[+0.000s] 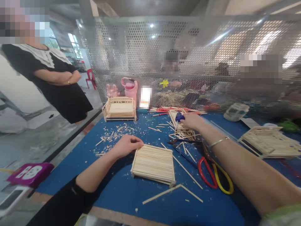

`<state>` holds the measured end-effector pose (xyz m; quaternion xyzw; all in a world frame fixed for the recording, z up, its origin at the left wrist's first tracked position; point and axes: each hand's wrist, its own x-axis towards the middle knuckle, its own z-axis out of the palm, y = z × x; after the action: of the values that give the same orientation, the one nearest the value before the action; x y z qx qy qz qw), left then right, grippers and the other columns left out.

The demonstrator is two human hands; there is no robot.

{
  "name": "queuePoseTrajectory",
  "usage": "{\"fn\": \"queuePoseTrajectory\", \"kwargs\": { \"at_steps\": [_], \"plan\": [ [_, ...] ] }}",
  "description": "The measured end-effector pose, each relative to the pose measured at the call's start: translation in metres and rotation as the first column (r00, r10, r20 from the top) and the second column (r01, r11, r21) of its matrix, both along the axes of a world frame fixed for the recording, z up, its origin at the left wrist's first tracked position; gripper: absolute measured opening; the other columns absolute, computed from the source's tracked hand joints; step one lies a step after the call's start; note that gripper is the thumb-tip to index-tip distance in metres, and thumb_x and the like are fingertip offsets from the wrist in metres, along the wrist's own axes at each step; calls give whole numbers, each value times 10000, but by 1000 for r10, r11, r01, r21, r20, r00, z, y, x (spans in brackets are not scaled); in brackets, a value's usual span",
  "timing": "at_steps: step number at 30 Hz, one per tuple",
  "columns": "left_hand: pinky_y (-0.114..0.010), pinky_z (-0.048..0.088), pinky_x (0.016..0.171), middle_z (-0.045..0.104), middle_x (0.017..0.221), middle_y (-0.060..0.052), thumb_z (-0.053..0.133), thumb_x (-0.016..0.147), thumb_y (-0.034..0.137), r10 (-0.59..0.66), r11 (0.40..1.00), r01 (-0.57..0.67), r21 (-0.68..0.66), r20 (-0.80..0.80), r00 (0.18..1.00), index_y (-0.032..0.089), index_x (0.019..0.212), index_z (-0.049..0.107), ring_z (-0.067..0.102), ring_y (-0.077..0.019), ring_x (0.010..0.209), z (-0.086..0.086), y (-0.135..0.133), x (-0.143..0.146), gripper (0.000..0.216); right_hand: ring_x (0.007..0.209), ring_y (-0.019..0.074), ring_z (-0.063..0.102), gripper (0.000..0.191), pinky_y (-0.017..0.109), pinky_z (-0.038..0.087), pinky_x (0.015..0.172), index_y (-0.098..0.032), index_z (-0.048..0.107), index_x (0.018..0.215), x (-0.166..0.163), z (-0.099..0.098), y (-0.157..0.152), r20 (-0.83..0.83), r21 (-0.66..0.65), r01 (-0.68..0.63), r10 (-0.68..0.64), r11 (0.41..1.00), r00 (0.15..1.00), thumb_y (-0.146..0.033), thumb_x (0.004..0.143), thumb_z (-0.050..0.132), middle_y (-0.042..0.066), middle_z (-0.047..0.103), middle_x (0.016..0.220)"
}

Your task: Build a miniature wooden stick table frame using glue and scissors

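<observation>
stick panel (pixel 154 164) just right of left hand (pixel 125 146), far corner in its pinch

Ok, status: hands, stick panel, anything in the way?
Left hand pinching stick panel by corner. Right hand at blue object, grip unclear. Scissors right of panel, apart.

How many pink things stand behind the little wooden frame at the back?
2: a tall container with a hooped top, and a shorter thing to its left. The wooden frame may hide more.
</observation>
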<state>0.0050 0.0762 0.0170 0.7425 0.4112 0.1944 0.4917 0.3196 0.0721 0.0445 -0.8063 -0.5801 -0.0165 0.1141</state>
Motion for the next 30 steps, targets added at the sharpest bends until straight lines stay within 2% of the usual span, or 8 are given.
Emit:
{"fn": "queuePoseTrajectory", "kwargs": {
  "at_steps": [4, 7, 12, 17, 21, 24, 26, 30],
  "plan": [
    [-214, 354, 517, 591, 572, 16, 635, 661, 325, 24, 1000, -24, 12, 46, 999, 161, 688, 687, 469, -101, 521, -1, -1, 2, 174, 952, 188, 576, 295, 399, 486, 800, -172, 545, 1112, 9, -5, 15, 31, -166, 5, 0, 986, 1000, -330, 864, 521, 65, 568, 1133],
    [-199, 346, 503, 585, 545, 22, 681, 625, 295, 188, 981, -174, -87, 197, 962, 159, 669, 683, 460, -89, 504, -1, -1, 4, 143, 919, 188, 585, 241, 379, 474, 791, -152, 594, 1010, 12, -1, 12, 25, -174, -9, 13, 985, 1000, -315, 836, 560, 66, 608, 1053],
    [-170, 363, 452, 622, 659, -14, 642, 687, 364, 528, 846, -402, -351, 434, 730, 144, 597, 615, 489, -77, 528, -1, 9, 6, 239, 914, 269, 578, 196, 331, 404, 716, -142, 631, 891, 9, 8, -9, -62, -4, -14, 14, 1000, 998, -291, 780, 567, 145, 653, 944],
    [-161, 375, 417, 579, 602, -15, 582, 757, 356, 679, 734, -484, -477, 536, 501, 133, 530, 522, 463, -60, 472, 3, 32, -9, 324, 821, 249, 548, 329, 341, 380, 656, -125, 550, 976, -9, 21, -39, -273, 204, 57, 0, 977, 962, -382, 787, 470, 162, 607, 894],
    [-147, 346, 378, 553, 549, -4, 544, 796, 314, 721, 686, -537, -492, 562, 406, 143, 472, 441, 441, -50, 437, 6, 48, -26, 380, 507, 142, 460, 463, 278, 389, 479, -192, 497, 840, -44, 22, -74, -532, 192, -35, 134, 981, 836, -620, 734, 357, 3, 502, 585],
    [-135, 316, 352, 555, 548, -6, 541, 802, 332, 733, 668, -544, -507, 572, 367, 150, 432, 366, 428, -40, 419, 6, 52, -32, 448, 435, 102, 383, 517, 238, 328, 407, -201, 483, 764, -75, 15, -97, -813, 80, -164, 159, 983, 560, -692, 604, 522, -43, 456, 504],
    [-129, 300, 343, 550, 540, -2, 539, 805, 345, 737, 664, -541, -516, 573, 358, 151, 438, 367, 422, -36, 409, 5, 52, -32, 450, 426, 90, 375, 521, 225, 303, 407, -197, 487, 760, -90, 9, -105, -884, 11, -233, 118, 972, 452, -682, 590, 574, -53, 456, 486],
    [-127, 294, 338, 542, 528, 5, 528, 811, 367, 730, 675, -526, -518, 570, 376, 153, 452, 372, 417, -35, 397, 4, 50, -30, 447, 416, 76, 350, 509, 223, 280, 421, -187, 501, 768, -104, 1, -106, -876, -37, -280, 103, 959, 472, -672, 626, 558, -70, 430, 470]
  ]
}}
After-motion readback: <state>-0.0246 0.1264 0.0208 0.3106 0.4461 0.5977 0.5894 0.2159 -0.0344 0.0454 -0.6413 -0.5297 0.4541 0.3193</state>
